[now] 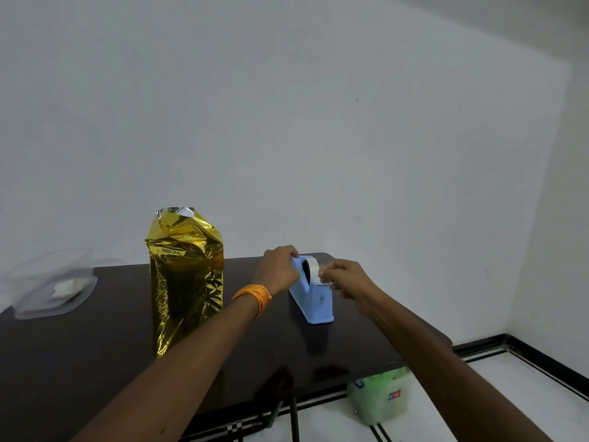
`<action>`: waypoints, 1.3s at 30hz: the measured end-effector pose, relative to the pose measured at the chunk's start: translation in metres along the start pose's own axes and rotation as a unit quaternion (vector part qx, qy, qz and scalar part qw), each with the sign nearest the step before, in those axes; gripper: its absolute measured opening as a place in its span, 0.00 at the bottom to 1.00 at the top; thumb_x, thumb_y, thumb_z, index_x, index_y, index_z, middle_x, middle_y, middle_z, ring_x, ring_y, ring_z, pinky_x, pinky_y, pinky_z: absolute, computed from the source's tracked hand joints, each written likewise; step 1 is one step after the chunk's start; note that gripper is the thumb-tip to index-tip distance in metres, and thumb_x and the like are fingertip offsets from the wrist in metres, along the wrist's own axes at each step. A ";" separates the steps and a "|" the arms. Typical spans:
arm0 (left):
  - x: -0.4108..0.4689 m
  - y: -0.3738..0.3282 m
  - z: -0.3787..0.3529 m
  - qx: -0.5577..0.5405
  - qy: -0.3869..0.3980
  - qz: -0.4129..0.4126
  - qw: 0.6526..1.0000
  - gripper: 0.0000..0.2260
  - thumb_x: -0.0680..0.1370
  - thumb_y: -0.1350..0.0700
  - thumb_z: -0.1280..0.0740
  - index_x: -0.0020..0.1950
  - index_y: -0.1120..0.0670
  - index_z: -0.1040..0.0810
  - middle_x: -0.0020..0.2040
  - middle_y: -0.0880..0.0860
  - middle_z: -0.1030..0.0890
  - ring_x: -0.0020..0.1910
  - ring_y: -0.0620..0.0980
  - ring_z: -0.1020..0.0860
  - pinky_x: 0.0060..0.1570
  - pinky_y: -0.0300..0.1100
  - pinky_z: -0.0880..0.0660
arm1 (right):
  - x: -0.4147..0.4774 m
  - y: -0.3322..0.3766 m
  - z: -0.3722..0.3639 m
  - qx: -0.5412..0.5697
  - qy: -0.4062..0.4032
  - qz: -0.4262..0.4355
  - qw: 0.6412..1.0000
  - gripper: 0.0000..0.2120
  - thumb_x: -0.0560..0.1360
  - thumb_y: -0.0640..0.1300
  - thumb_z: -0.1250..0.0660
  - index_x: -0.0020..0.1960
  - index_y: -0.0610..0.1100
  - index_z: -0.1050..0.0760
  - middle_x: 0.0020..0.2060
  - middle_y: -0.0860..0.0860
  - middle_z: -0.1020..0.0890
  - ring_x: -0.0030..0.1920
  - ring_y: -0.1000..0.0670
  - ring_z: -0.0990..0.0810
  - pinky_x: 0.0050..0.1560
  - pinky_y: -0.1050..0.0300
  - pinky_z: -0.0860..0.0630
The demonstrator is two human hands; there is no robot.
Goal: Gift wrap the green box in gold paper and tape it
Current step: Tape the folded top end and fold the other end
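A pale blue tape dispenser (314,301) stands on the dark worktop (95,330), near its far right corner. The left hand (279,269) curls over the far end of the dispenser and grips it from above; an orange thread band (253,296) circles that wrist. The right hand (345,279) is just to the dispenser's right, thumb and fingertips pinching the loose end of the clear tape (325,282) where it comes off the roll (312,267). Left of the dispenser, past the left forearm and apart from it, the box (185,282) stands upright on the worktop, wholly covered in crinkled gold paper, so no green shows. The paper at its top is gathered loosely, with some silver inner side visible. Far to the dispenser's left, at the worktop's edge, lies a clear plastic packet (51,288) with something white inside. Below and to the right of the dispenser, on the floor, sits a blurred greenish plastic bag (381,400)
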State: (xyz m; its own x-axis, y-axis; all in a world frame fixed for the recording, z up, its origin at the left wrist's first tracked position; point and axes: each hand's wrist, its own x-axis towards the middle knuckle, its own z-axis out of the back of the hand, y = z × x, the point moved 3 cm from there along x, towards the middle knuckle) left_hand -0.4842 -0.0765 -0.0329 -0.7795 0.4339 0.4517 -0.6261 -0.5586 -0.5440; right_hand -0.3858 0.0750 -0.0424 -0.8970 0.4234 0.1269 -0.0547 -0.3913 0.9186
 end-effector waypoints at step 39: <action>-0.049 0.054 0.257 0.234 0.118 -0.049 0.964 0.30 0.69 0.59 0.22 0.69 0.52 0.27 0.68 0.53 0.27 0.65 0.51 0.31 0.58 0.41 0.35 | -0.011 0.139 -0.166 0.036 0.099 0.329 0.939 0.18 0.85 0.56 0.50 0.73 0.62 0.36 0.54 0.66 0.24 0.50 0.64 0.21 0.48 0.72 0.31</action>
State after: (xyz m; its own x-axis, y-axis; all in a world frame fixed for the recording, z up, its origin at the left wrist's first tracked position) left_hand -0.4754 -0.3098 0.0972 -0.7336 0.6183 0.2819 -0.6639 -0.7407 -0.1031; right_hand -0.4564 -0.1191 0.0217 -0.7908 -0.0525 0.6099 0.5626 -0.4548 0.6904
